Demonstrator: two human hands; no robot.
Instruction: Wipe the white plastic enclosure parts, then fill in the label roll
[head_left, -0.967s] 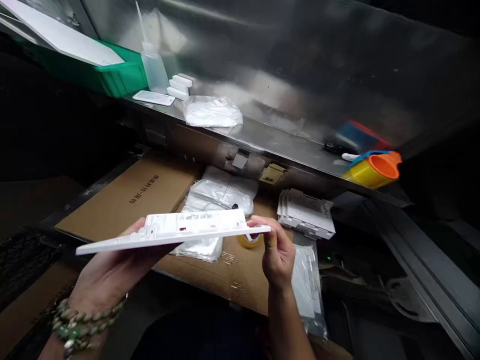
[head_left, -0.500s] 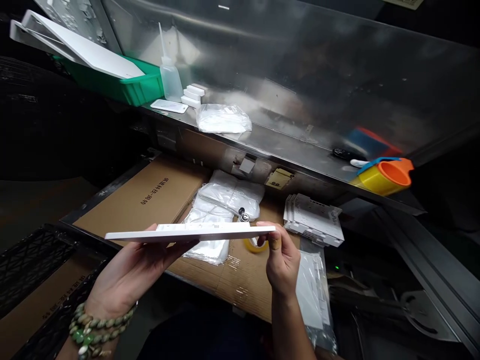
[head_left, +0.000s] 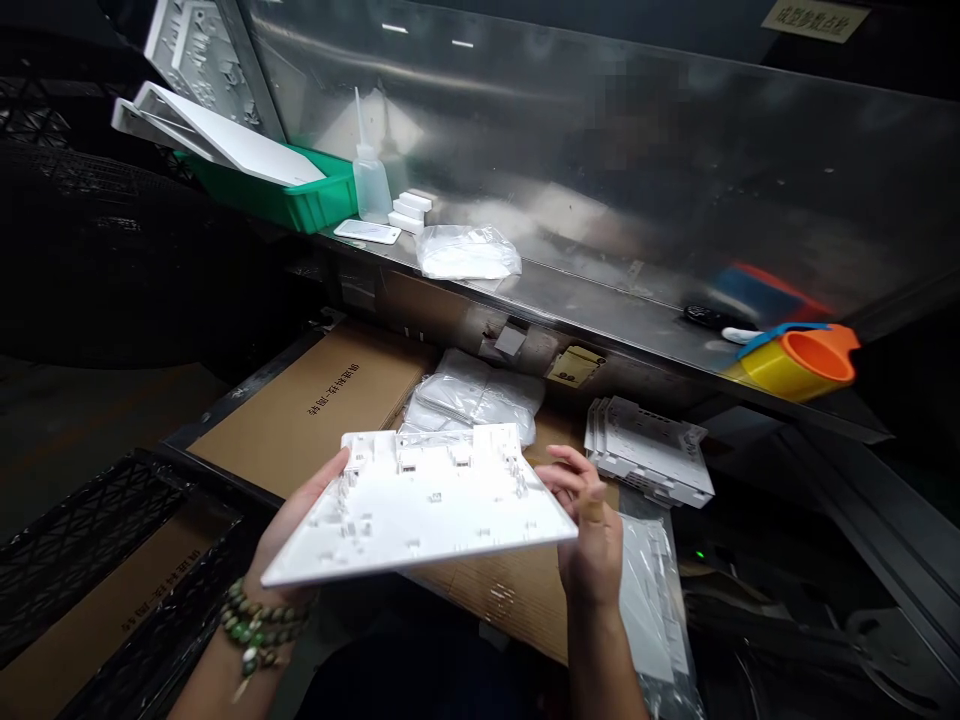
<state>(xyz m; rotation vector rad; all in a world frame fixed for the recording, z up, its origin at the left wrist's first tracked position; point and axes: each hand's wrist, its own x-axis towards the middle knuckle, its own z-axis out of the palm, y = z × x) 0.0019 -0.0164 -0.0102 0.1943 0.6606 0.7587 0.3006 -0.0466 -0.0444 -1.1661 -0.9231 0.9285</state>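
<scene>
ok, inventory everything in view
Moulded panel: 1, white, left hand
Panel stack: 1, white, bench right
Bagged parts: uncounted, white, right edge
Bag pile: 1, clear, midbench
Cardboard: uncounted, brown, bench
Bin: 1, green, shelf
Panels: 2+, white, bin
Squeeze bottle: 1, translucent, shelf
Phone: 1, white, shelf
Blocks: 3+, white, shelf
Packet: 1, white, shelf
Tubular holder: 1, yellow/orange, shelf
Label: 1, yellowish, upper right
Crate: 1, black, lower left
Left hand: 1, bare, holding panel
Right hand: 1, bare, beside panel

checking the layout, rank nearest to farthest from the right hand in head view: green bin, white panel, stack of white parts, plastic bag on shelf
1. White panel, immediately left
2. Stack of white parts, beyond, right
3. Plastic bag, on the shelf, left
4. Green bin, farthest left
</scene>
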